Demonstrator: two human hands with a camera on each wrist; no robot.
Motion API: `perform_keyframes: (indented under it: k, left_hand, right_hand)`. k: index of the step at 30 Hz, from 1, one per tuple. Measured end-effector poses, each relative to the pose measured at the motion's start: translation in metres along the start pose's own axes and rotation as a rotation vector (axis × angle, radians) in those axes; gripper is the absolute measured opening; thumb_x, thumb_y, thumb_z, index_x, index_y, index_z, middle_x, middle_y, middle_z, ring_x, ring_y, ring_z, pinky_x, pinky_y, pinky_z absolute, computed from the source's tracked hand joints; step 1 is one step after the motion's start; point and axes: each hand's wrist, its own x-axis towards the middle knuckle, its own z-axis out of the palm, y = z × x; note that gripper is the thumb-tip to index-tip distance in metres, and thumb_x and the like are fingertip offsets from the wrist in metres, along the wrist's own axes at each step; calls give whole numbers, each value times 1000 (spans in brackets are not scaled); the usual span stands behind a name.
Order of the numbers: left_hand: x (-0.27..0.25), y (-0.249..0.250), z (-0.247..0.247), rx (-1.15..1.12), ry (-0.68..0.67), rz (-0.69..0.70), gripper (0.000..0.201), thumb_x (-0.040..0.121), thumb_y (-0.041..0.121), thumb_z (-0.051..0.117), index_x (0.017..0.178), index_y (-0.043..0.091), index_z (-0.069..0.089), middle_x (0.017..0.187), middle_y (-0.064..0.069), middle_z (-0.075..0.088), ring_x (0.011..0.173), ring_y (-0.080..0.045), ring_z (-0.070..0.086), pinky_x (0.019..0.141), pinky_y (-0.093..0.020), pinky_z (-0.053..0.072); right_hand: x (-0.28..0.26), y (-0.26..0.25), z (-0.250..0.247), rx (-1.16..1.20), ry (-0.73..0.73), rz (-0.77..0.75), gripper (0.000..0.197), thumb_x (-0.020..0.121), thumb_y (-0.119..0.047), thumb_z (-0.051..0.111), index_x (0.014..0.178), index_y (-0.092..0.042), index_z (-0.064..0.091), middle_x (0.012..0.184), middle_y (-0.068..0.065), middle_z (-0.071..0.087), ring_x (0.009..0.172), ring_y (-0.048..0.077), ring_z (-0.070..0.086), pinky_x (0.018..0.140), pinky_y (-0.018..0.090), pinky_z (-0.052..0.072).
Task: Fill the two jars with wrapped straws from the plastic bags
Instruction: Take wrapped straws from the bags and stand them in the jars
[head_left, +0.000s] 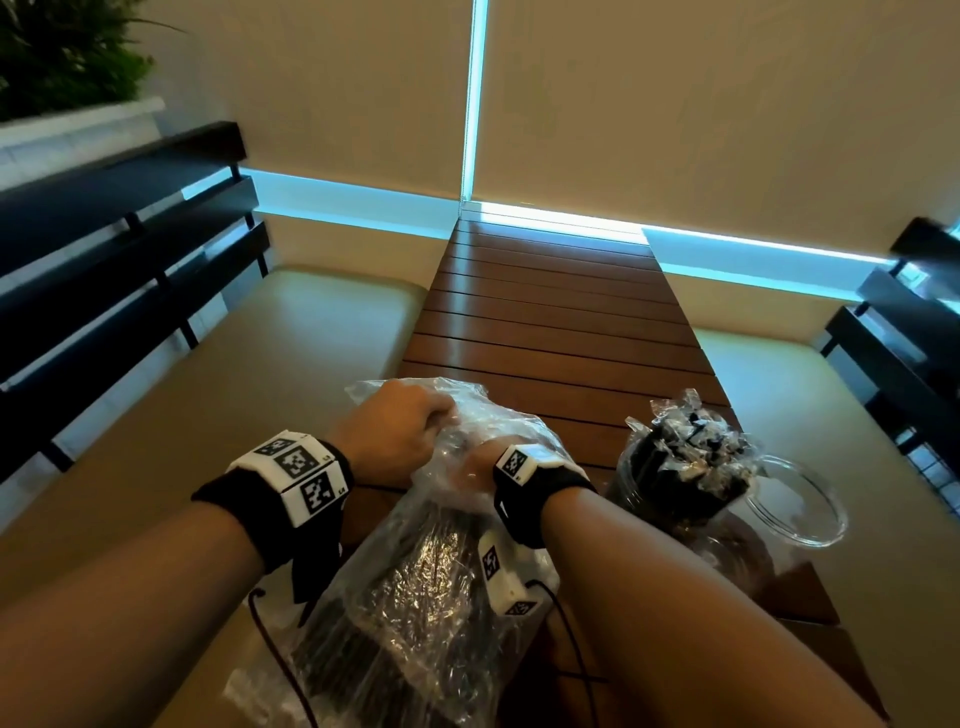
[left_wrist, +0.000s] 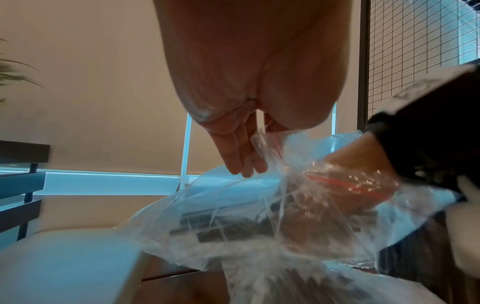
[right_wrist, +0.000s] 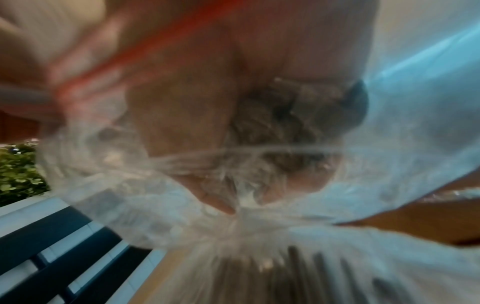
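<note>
A clear plastic bag (head_left: 441, 613) of black wrapped straws (head_left: 363, 639) lies at the near end of the wooden table (head_left: 550, 322). My left hand (head_left: 400, 421) pinches the bag's open rim; in the left wrist view the fingers (left_wrist: 241, 156) and thumb hold the plastic (left_wrist: 262, 137). My right hand (head_left: 475, 462) is inside the bag (left_wrist: 233, 205), seen through the film. In the blurred right wrist view my right hand (right_wrist: 182, 115) curls around a bunch of straw ends (right_wrist: 275, 123). To the right, a glass jar (head_left: 665, 499) stands packed with wrapped straws (head_left: 696, 441).
A second clear glass vessel (head_left: 810, 525) sits just right of the filled jar, near the table's edge. Padded benches (head_left: 291, 364) with dark slatted backs (head_left: 119, 249) flank the table. A planter (head_left: 62, 57) is at the far left. Another plastic piece (head_left: 249, 691) lies near me.
</note>
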Motion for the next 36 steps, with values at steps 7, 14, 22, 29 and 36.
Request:
perform_keyframes:
  k: [7,14,22,29,36]
  left_hand:
    - [15,11,6,70,138,-74,18,86,1,52,83,8,69,91,-8,64,83,-25,60,72,-34,47]
    - [25,38,-6,104,157,-73,18,82,2,56,88,9,71,95,-10,67,87,-26,61,78,-37,51]
    - [19,43,-4,123,106,-74,11,86,13,56,78,11,64,85,-3,58,78,-20,53,72,-33,47]
    - [20,40,0,138,83,-94,9,83,9,58,78,13,64,86,-5,62,80,-22,59,72,-36,51]
    - [26,42,7,282,79,-185,13,83,6,54,86,8,66,93,-12,65,88,-28,64,69,-30,46]
  right_hand:
    - [-23,-1,-30,-25,304,-37,34,89,-40,57,121,-28,58,116,-1,63,110,25,60,89,34,50]
    - [-40,22,-42,45,383,-49,28,96,-19,51,123,-16,59,115,6,59,107,24,57,91,35,49]
    - [-48,25,-30,-136,400,-103,30,100,-32,49,124,-16,59,122,9,61,117,27,56,91,33,43]
    - [-51,22,-29,-277,338,-90,25,94,-26,56,111,-9,65,112,11,65,103,28,61,79,29,44]
    - [-74,13,-50,-381,316,-43,18,97,-21,54,108,-10,63,110,8,63,89,22,56,72,28,44]
